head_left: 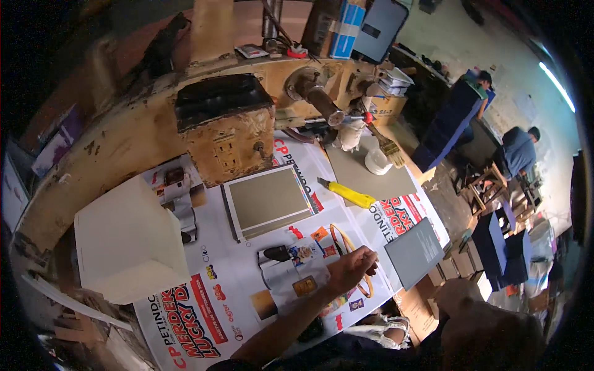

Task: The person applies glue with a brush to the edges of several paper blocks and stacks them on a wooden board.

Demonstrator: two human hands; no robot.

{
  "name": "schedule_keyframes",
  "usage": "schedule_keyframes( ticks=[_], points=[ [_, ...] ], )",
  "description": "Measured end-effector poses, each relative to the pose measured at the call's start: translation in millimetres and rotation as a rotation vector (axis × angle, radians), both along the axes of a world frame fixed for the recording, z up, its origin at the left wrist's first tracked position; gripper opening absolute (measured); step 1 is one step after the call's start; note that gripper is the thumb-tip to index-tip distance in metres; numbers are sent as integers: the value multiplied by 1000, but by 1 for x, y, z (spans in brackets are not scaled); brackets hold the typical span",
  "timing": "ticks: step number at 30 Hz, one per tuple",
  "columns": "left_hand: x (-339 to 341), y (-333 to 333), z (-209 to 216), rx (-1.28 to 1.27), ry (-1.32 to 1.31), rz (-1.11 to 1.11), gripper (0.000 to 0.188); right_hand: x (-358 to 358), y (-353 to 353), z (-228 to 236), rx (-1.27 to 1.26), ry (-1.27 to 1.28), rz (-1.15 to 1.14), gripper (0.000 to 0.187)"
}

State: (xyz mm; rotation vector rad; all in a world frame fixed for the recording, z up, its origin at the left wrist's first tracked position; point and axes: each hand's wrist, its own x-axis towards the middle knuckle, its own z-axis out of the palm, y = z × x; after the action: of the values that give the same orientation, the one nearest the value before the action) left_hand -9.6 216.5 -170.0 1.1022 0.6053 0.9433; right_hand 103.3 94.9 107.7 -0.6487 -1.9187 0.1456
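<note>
My left hand (354,270) hovers over the near right part of a printed poster sheet (238,281), its fingers curled together; anything inside them is hidden. A yellow hoop shape shows beside it. My right hand (455,303), dark and blurred, is at the lower right, with its fingers not readable. Close to it a dark grey flat board (414,252) overhangs the sheet's right edge; whether my right hand touches it is unclear. Farther in lie a yellow cutter knife (349,194), blade partly out, and a grey board with a white printed border (270,201).
A rusty metal block (229,136) stands at the back of the table. Left is a stack of cream paper sheets (130,241). A white tub (377,162) and a brush (388,147) are at the back right. Two people work beyond, near dark blue boxes (504,247).
</note>
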Motion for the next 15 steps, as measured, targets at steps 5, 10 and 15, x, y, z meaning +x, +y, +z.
schedule_keyframes(
  ticks=[5, 10, 15],
  points=[
    [0, 2, -6, -7, -2, -4, 47, 1, 5, 1, -10, -3, 32, 19],
    [6, 1, -9, -14, -41, 4, 46, 2, 2, -1, -8, -6, 24, 19],
    [3, 3, -8, -14, -25, -9, 48, -6, 8, -1, -20, -10, 65, 18]
  ],
)
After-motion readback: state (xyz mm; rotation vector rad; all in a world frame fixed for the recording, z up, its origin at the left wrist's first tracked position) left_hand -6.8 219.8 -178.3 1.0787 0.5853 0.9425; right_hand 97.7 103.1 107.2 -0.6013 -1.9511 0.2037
